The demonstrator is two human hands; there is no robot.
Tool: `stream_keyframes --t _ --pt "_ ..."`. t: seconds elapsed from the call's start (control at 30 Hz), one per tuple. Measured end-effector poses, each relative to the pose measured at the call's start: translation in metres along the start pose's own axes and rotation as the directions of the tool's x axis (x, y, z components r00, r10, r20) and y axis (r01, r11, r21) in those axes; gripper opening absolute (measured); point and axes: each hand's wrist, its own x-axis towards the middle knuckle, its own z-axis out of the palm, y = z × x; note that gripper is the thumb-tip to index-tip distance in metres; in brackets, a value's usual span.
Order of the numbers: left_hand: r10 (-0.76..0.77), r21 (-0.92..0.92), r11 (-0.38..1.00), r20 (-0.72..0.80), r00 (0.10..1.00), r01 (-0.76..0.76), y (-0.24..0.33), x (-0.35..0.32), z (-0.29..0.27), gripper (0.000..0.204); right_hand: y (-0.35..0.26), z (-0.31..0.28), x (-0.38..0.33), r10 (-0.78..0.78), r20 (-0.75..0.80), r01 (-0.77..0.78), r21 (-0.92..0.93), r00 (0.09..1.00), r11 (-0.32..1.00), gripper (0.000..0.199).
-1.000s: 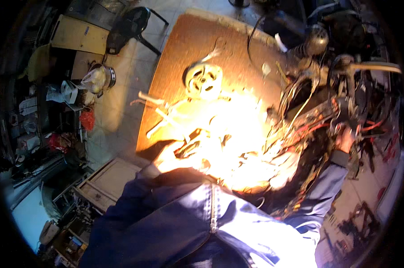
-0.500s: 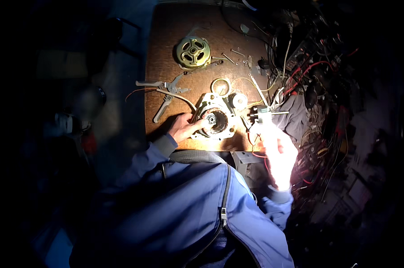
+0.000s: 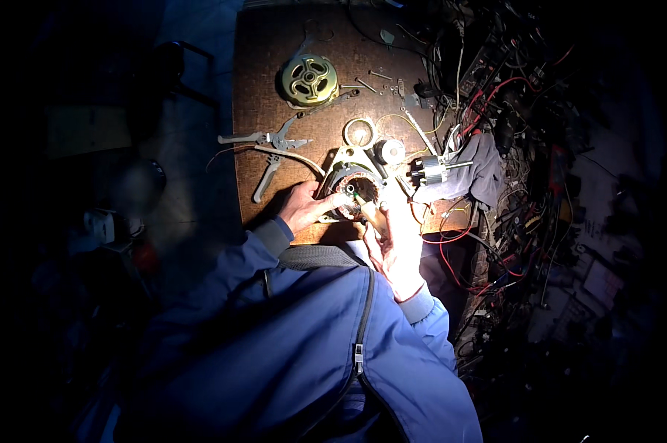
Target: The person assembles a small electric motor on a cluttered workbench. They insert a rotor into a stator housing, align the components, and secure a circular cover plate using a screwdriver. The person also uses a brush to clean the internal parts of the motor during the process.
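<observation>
Left hand (image 3: 302,209) resting at the near edge of the brown bench (image 3: 263,111), fingers stretched out and pressed against the rim of the motor housing (image 3: 354,190), steadying rather than gripping. Right hand (image 3: 396,244) clenched around a slim wood-handled tool (image 3: 369,210), tip poking into the housing's open centre. Housing lying close to the near edge, roughly midway along it.

Just beyond the housing: a loose metal ring (image 3: 360,133) and a small round part (image 3: 389,152), nearly touching it. Toward the right edge, a rotor with its shaft (image 3: 431,171) lying on a grey cloth (image 3: 482,168), cloth hanging over that edge. Beyond, a dense tangle of red and black wires (image 3: 510,111), crowding the right side.

Left of the housing, pliers (image 3: 274,144) spread open, near the left edge. At the far left, a round brass-coloured end cover (image 3: 310,78), with small screws (image 3: 374,80) scattered to its right. Bare wood between pliers and end cover, and along the far edge.
</observation>
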Motion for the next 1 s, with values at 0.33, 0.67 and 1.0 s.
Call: stream_keyframes --t 0.33,0.67,1.0 --pt "-0.078 -0.004 0.997 -0.078 0.994 0.078 -0.004 0.002 0.000 0.059 0.005 0.015 0.007 -0.109 0.053 0.116 -0.155 0.993 0.981 0.052" --pt "-0.075 0.016 0.997 -0.058 0.995 0.076 0.003 0.002 0.002 0.051 0.022 0.024 0.004 -0.122 0.096 0.134 -0.123 0.988 0.983 0.056" --pt "-0.075 0.088 0.993 -0.077 0.994 0.081 0.003 0.003 0.000 0.054 0.018 0.021 0.010 -0.036 0.155 0.049 -0.082 0.987 0.995 0.046"
